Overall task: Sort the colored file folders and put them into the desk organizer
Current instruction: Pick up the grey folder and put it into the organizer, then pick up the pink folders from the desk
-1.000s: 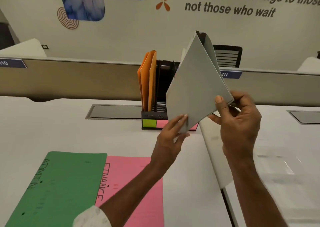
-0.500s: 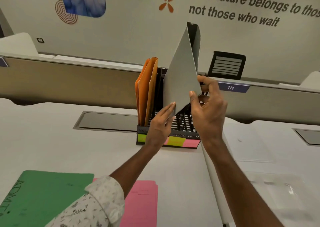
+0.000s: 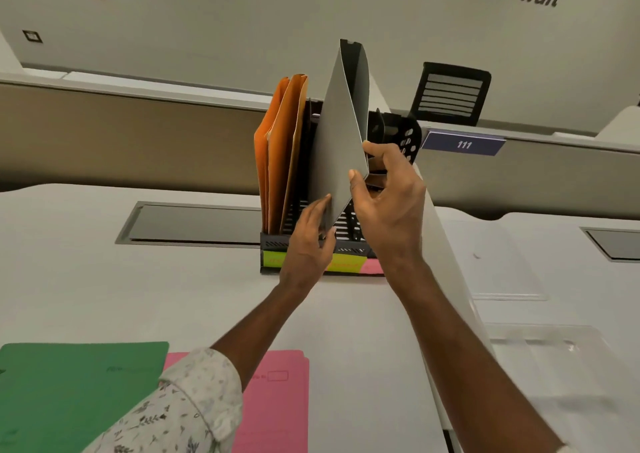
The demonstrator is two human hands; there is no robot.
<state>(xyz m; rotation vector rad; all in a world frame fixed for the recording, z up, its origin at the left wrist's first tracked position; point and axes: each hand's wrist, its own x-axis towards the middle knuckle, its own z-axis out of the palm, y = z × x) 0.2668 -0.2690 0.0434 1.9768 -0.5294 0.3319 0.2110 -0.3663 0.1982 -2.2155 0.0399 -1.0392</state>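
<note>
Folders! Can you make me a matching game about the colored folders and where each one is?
Things:
1. grey folder
2. orange folders
3. green folder
4. pink folder

Places:
a. standing in the left slot of the organizer
b. flat on the desk, the right one of the two lying there
c. held by the left hand and right hand
d. flat on the desk, the left one of the two lying there

Pairs: 1-c, 2-a, 3-d, 4-b
</note>
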